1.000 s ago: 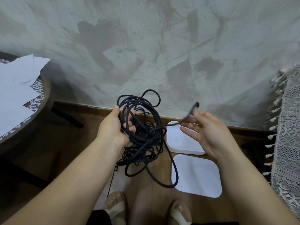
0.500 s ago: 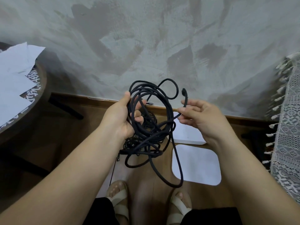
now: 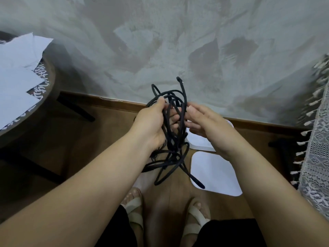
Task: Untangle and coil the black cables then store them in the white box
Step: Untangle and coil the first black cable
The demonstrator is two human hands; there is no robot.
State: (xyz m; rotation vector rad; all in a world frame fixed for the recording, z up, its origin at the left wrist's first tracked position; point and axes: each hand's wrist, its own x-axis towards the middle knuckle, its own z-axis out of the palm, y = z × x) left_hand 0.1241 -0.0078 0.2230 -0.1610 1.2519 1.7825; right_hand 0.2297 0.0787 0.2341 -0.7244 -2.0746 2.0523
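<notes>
while the tangled black cables (image 3: 175, 145) are gripped in the left hand (image 3: 151, 123) above the floor (image 3: 106, 139), with the white box (image 3: 199, 142) just below, the free end (image 3: 179, 79) should be drawn out slowly by the right hand (image 3: 204, 122), whose hold on the strands cannot be told.

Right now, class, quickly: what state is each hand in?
Left hand: grips the cables.
Right hand: at the cables; whether it pinches them cannot be told.

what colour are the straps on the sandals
Cream or off-white; the sandal straps show best in the head view.
</notes>
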